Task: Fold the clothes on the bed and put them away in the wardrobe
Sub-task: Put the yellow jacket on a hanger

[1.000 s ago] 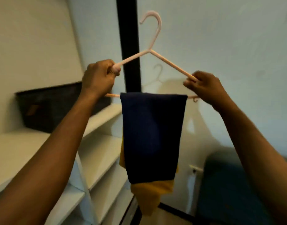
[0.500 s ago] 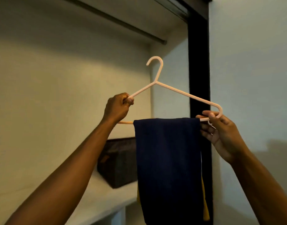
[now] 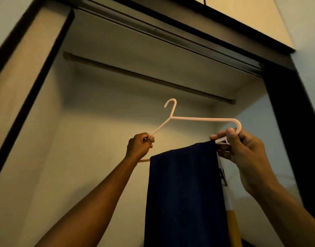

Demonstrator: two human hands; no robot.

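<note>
Navy garment (image 3: 183, 193), w/ a white-and-yellow edge showing on its right, hangs folded over the bottom bar of a pale pink hanger (image 3: 197, 119) we hold up inside the wardrobe (image 3: 286, 107), hook below the rail (image 3: 146, 78), not on it. Our left hand (image 3: 139, 146) is fisted round the hanger's left arm; right hand (image 3: 242, 148) pinches its right corner, fingers vs thumb

No legible text, brand, number or sign is found. The only candidate is a dark printed mark (image 3: 223, 176) on the white strip along the right edge of the folded navy garment (image 3: 183, 193), just below the hanger (image 3: 203, 119); its characters are too small, angled and partly hidden to be read.
</note>
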